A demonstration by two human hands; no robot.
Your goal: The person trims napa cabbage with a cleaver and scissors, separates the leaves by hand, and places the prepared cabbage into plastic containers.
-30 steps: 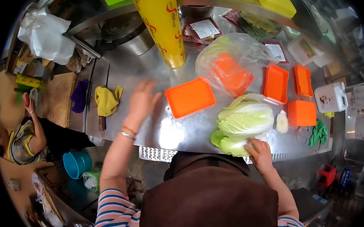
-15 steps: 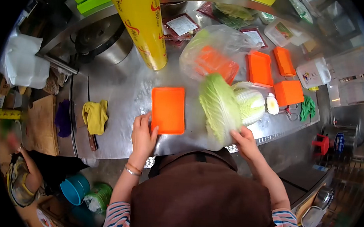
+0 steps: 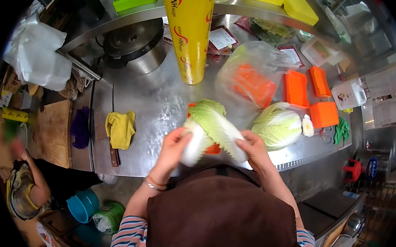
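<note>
My left hand [image 3: 174, 145] pinches the white stem end of one napa cabbage leaf [image 3: 195, 145]. Opposite it, my right hand [image 3: 255, 149] grips the thick white base of a second napa cabbage leaf [image 3: 223, 130]. The two leaves cross, their green tips meeting at the top, over an orange tray [image 3: 213, 149] that they mostly hide. To the right of my right hand lies a napa cabbage head [image 3: 278, 127] on the steel worktop, with a cut-off cabbage root end [image 3: 307, 125] beside it.
A yellow cling-film roll box [image 3: 187, 40] stands behind the leaves. More orange trays [image 3: 297, 89] and a plastic bag [image 3: 239, 57] lie at the back right. On the left are a knife [image 3: 114, 156], a yellow cloth [image 3: 120, 129] and a pot [image 3: 140, 55]. Another person's arm [image 3: 37, 185] shows far left.
My left hand has left the tray's edge and now holds a leaf. My right hand has brought its leaf leftward from beside the cabbage head to above the tray. The view has shifted slightly.
</note>
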